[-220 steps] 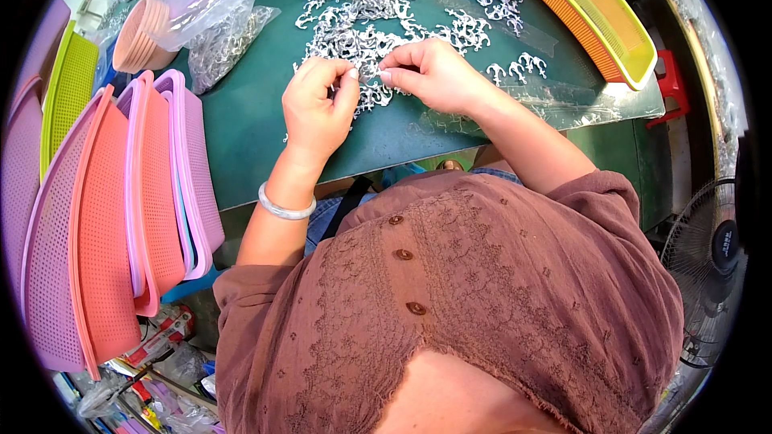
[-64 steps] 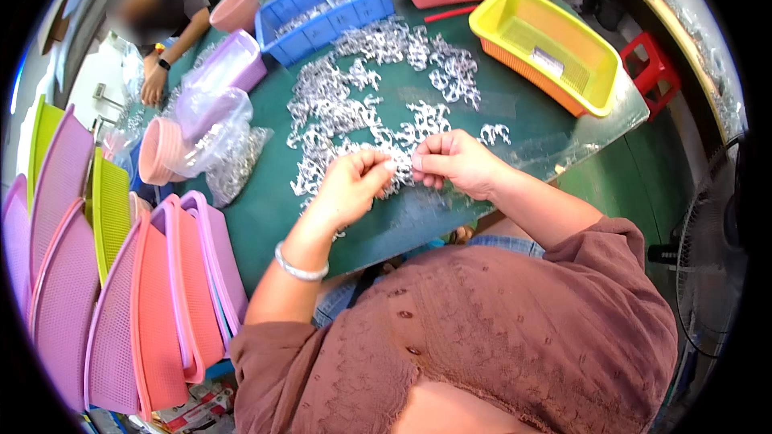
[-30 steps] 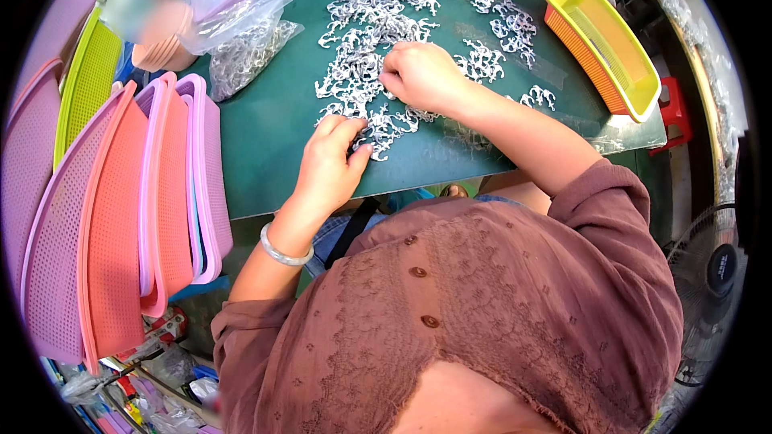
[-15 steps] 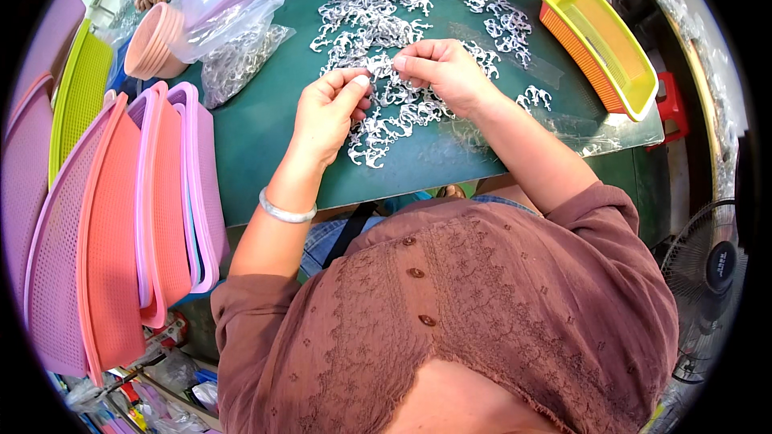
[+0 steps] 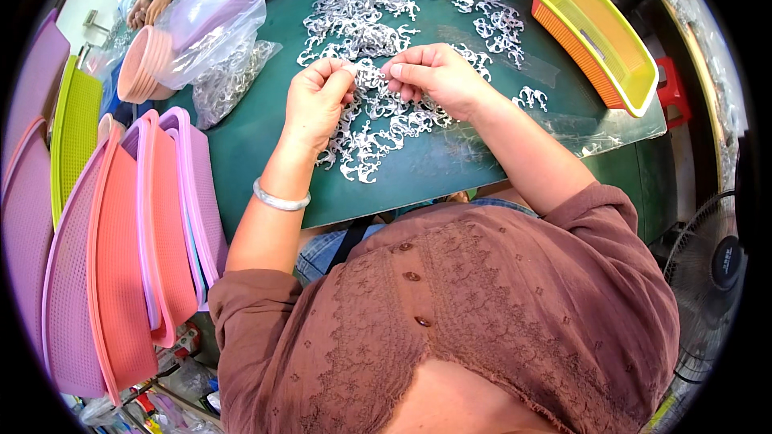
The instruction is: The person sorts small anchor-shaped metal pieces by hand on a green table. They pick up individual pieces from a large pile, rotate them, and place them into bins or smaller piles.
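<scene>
My left hand [image 5: 322,104] is closed in a pinch over a heap of small silvery curved metal pieces [image 5: 358,12]. Opposite it, my right hand [image 5: 434,76] pinches too, thumb against forefinger, a short gap away. Silvery metal shows between the two sets of fingertips, but whether it is held or lies in the heap behind cannot be told. Loose metal pieces [image 5: 362,157] spread below the fingers toward the near table edge. A light bangle circles my left wrist.
Stacked pink, purple and green plastic baskets [image 5: 125,257] stand at the left. Nearby are pink cups [image 5: 143,68] and a clear bag of metal pieces [image 5: 233,84]. A yellow-and-orange basket [image 5: 595,40] sits right on the green table [image 5: 265,185]. Another person's hands [image 5: 149,8] show far left.
My hands remain close together, pinching over the heap; the left has opened slightly away from the right. The whole view has shifted a little.
</scene>
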`<state>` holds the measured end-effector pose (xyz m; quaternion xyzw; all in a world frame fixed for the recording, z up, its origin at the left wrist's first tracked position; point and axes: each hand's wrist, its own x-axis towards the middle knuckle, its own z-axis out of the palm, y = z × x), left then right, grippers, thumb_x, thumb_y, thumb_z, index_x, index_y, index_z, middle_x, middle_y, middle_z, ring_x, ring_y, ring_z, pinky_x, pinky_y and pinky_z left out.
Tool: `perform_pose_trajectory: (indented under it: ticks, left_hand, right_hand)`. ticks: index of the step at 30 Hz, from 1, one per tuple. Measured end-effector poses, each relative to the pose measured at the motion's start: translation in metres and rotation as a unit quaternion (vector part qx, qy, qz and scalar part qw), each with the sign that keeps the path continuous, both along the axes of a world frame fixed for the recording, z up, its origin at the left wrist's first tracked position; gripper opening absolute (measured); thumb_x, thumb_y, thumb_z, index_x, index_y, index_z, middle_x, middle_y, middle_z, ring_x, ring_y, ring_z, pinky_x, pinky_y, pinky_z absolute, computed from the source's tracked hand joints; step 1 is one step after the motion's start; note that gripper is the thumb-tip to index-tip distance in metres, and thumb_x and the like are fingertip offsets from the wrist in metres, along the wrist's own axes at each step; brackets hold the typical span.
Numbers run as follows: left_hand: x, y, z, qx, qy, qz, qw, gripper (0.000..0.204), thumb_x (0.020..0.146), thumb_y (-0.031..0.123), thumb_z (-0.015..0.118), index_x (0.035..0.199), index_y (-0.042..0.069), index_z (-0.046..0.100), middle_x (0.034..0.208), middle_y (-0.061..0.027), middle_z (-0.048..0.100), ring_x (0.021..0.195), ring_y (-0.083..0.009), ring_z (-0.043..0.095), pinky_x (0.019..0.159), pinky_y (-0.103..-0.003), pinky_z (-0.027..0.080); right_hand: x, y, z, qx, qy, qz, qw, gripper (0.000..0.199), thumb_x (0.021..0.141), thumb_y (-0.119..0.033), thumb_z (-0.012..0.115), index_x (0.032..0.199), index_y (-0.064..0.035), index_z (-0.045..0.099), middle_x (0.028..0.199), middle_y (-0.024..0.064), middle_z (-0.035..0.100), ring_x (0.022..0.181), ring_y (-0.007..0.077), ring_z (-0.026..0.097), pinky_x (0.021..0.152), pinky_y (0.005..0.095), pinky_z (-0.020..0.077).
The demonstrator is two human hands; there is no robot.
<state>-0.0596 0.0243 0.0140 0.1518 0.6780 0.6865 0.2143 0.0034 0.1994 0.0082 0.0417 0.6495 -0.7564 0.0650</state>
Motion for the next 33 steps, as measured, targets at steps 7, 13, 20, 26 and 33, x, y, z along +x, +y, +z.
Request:
perform_pose_trajectory:
  ticks: [7,13,20,26,33]
  left_hand:
    - [0.004,0.005,-0.014,0.074,0.061,-0.004,0.995,0.008,0.081,0.008,0.056,0.083,0.001,0.058,0.071,0.0022,0.054,0.060,-0.0037,0.046,0.055,-0.016,0.038]
    - [0.005,0.002,-0.028,0.008,0.140,-0.070,0.988,0.008,0.074,0.006,0.063,0.075,0.001,0.056,0.069,0.0025,0.049,0.061,-0.0052,0.044,0.055,-0.020,0.036]
    - [0.008,-0.003,-0.020,0.025,0.100,-0.101,0.990,0.006,0.079,0.009,0.059,0.081,0.003,0.058,0.069,0.0021,0.054,0.058,-0.0040,0.046,0.052,-0.017,0.036]
    - [0.007,-0.008,-0.019,0.090,-0.014,-0.038,0.995,0.013,0.084,0.016,0.054,0.084,0.004,0.059,0.069,-0.0002,0.056,0.056,-0.0059,0.051,0.049,-0.018,0.041]
    - [0.003,-0.009,-0.026,0.156,-0.067,-0.058,0.984,0.016,0.085,0.010,0.048,0.092,0.000,0.059,0.072,-0.0042,0.058,0.059,-0.0102,0.055,0.053,-0.021,0.044]
  right_hand:
    - [0.002,-0.002,0.003,0.041,0.000,-0.005,0.999,0.015,0.080,-0.016,0.058,0.086,-0.0019,0.061,0.069,-0.0003,0.058,0.056,0.0042,0.049,0.049,0.0161,0.0383]
    - [0.003,-0.007,-0.003,0.003,0.057,-0.048,0.997,0.015,0.079,-0.013,0.058,0.086,-0.0003,0.062,0.067,-0.0005,0.057,0.056,0.0037,0.048,0.049,0.0166,0.0382]
    - [0.002,-0.015,-0.008,0.027,0.084,-0.084,0.992,0.014,0.078,-0.011,0.058,0.084,0.0008,0.063,0.064,-0.0013,0.056,0.056,0.0031,0.047,0.050,0.0181,0.0383]
    - [0.004,-0.016,-0.011,0.152,0.171,-0.078,0.970,0.012,0.077,-0.006,0.059,0.087,0.0003,0.062,0.073,0.0000,0.057,0.061,0.0039,0.048,0.055,0.0180,0.0398]
    - [0.007,-0.020,-0.009,0.216,0.222,-0.081,0.947,0.012,0.075,-0.005,0.060,0.086,-0.0011,0.063,0.075,0.0058,0.059,0.065,0.0101,0.056,0.057,0.0221,0.0442]
